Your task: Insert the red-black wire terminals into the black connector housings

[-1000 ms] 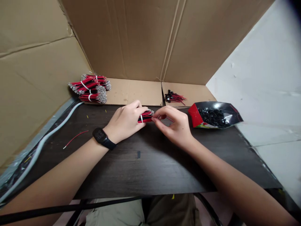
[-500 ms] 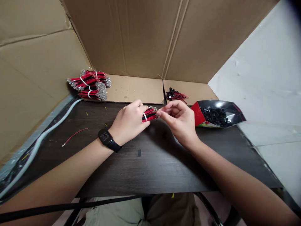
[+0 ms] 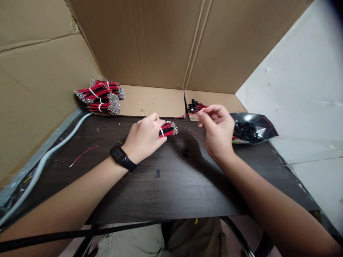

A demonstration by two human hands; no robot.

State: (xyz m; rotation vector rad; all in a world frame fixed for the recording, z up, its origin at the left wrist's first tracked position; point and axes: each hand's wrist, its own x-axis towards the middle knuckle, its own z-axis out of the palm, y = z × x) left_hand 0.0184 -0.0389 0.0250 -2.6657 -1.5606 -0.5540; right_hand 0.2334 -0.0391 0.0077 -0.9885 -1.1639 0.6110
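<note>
My left hand [image 3: 146, 134], with a black watch at the wrist, is closed around a bundle of red and black wires [image 3: 168, 129]. A white tie binds the bundle, and its silvery terminal ends point right. My right hand [image 3: 218, 130] pinches a single red wire [image 3: 183, 116], whose free end reaches left above the table. Below those fingers, another red wire [image 3: 195, 135] shows on the dark tabletop, partly hidden by the hand. Just behind the right hand is a small pile of wires with black connectors [image 3: 195, 106].
Tied wire bundles [image 3: 103, 96] are stacked at the back left on cardboard [image 3: 152, 101]. A tray of small black parts [image 3: 248, 132] stands at the right. One loose red wire [image 3: 84, 155] lies left, near a pale cable [image 3: 45, 160]. Cardboard walls enclose the back.
My right hand has moved right, away from the bundle's ends, drawing a red wire out with it. A second red wire now shows beneath it. The left hand keeps its hold.
</note>
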